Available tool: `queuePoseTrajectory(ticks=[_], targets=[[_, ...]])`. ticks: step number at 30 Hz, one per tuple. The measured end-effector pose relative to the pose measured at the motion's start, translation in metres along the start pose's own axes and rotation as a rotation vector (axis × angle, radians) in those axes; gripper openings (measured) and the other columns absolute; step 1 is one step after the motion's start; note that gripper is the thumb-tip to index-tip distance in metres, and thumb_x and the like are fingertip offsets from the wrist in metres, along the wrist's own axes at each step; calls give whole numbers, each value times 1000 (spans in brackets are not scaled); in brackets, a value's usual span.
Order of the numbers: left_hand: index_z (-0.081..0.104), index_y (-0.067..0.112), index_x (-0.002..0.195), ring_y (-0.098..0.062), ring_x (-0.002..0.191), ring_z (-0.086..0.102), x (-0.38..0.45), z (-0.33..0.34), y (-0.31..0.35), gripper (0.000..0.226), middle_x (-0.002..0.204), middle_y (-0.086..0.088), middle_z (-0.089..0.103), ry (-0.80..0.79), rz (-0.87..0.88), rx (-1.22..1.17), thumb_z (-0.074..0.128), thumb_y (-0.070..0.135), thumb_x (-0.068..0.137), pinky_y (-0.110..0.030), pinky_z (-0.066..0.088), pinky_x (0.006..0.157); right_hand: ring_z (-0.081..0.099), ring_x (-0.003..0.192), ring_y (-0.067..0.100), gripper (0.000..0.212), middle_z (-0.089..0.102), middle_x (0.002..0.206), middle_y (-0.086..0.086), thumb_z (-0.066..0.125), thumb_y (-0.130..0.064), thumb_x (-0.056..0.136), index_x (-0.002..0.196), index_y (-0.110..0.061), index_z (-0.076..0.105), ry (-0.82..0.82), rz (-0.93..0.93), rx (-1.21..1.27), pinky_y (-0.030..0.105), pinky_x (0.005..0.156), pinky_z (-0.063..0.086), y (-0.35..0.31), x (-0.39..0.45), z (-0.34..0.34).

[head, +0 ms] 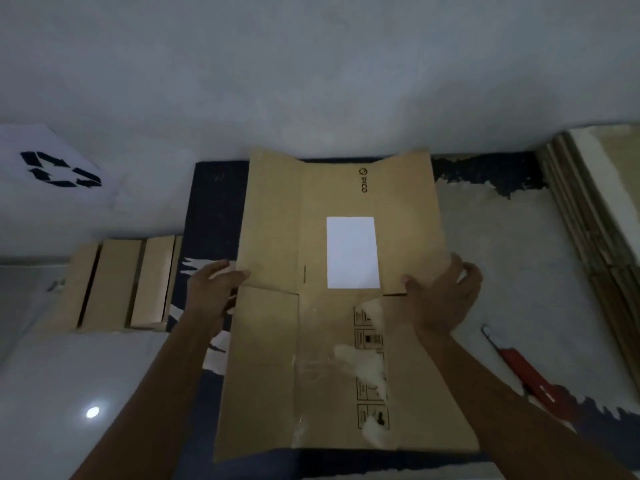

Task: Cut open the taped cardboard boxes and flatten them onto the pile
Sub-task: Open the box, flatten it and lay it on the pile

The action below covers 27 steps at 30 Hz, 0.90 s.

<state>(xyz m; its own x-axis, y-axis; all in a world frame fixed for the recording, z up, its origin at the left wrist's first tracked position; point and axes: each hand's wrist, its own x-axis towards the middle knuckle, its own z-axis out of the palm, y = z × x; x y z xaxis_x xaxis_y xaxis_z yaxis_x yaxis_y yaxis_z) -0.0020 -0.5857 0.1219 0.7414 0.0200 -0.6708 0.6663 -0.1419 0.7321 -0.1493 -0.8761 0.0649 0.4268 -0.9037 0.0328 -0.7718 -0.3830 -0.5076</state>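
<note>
The flattened cardboard box lies lengthwise away from the person; left hand and right hand grip its side edges.

Head view, single camera: worn on the person's head, facing forward and steeply down. Wide-angle (edges bow outward). Near range: both forearms enter from the bottom edge, left hand and right hand at mid-frame on the flattened box. Upper frame reaches the wall beyond. No second view, so no shared area.
</note>
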Motion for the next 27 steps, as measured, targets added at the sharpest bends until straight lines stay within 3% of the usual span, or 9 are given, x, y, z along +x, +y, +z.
queuePoseTrajectory(ticks=[3, 6, 9, 11, 14, 17, 20, 25, 27], targets=[[44, 9, 144, -32, 115, 58, -5, 2, -5, 67, 134, -18, 56, 128, 168, 350, 76, 10, 85, -41, 50, 95, 23, 144, 40, 85, 28, 154, 21, 76, -32, 77, 150, -23, 33, -31, -221, -216, 60, 116, 19, 9, -15, 3], [38, 9, 147, -32, 137, 37, -23, 20, -15, 66, 150, -17, 37, 308, 503, 717, 67, 5, 87, -40, 37, 109, 10, 150, 37, 61, 19, 162, 13, 51, -44, 95, 151, -28, 34, -281, -629, -228, 62, 117, 17, 9, -53, 9], [37, 12, 147, -36, 150, 13, -32, 39, -40, 67, 159, -18, 23, 358, 755, 1059, 56, -4, 85, -52, 12, 122, -10, 152, 28, 73, -6, 166, 2, 27, -73, 92, 156, -40, 14, -544, -646, -258, 54, 121, 2, 13, -84, 17], [32, 11, 151, -38, 152, 6, -34, 51, -68, 67, 162, -21, 17, 231, 851, 1232, 53, 1, 88, -55, 0, 120, -21, 150, 25, 78, -20, 164, 0, 16, -79, 90, 156, -40, -1, -544, -631, -347, 52, 120, -6, 17, -89, 22], [27, 9, 155, -37, 151, 11, -31, 64, -119, 58, 163, -20, 17, -23, 851, 1278, 38, 27, 100, -61, 16, 119, -21, 149, 29, 78, -22, 163, 6, 16, -74, 93, 157, -35, -5, -545, -653, -401, 54, 119, -6, 13, -88, 23], [20, 15, 158, -31, 153, 5, -28, 63, -149, 60, 166, -11, 9, -15, 804, 1302, 21, 39, 103, -56, 12, 121, -9, 151, 35, 76, -9, 164, 15, 24, -65, 96, 159, -25, 5, -525, -603, -369, 59, 119, 5, 18, -113, 20], [16, 17, 159, -28, 154, 1, -24, 62, -150, 60, 167, -8, 6, -6, 863, 1271, 21, 39, 104, -53, 5, 122, 3, 151, 36, 75, 4, 164, 17, 28, -66, 96, 158, -26, 14, -472, -589, -389, 57, 119, 10, 35, -153, 10], [28, 4, 152, -33, 149, 23, -48, 56, -177, 58, 160, -18, 27, -1, 894, 1117, 11, 36, 107, -53, 17, 119, 2, 152, 33, 77, 5, 165, 14, 36, -66, 94, 158, -28, 15, -419, -606, -414, 56, 120, 9, 48, -162, 4], [24, 6, 153, -34, 149, 24, -72, 52, -200, 56, 160, -20, 26, -11, 902, 1165, 20, 37, 106, -53, 20, 118, 0, 152, 33, 76, 2, 165, 14, 33, -65, 95, 158, -28, 12, -439, -621, -425, 58, 120, 10, 49, -162, 6]])
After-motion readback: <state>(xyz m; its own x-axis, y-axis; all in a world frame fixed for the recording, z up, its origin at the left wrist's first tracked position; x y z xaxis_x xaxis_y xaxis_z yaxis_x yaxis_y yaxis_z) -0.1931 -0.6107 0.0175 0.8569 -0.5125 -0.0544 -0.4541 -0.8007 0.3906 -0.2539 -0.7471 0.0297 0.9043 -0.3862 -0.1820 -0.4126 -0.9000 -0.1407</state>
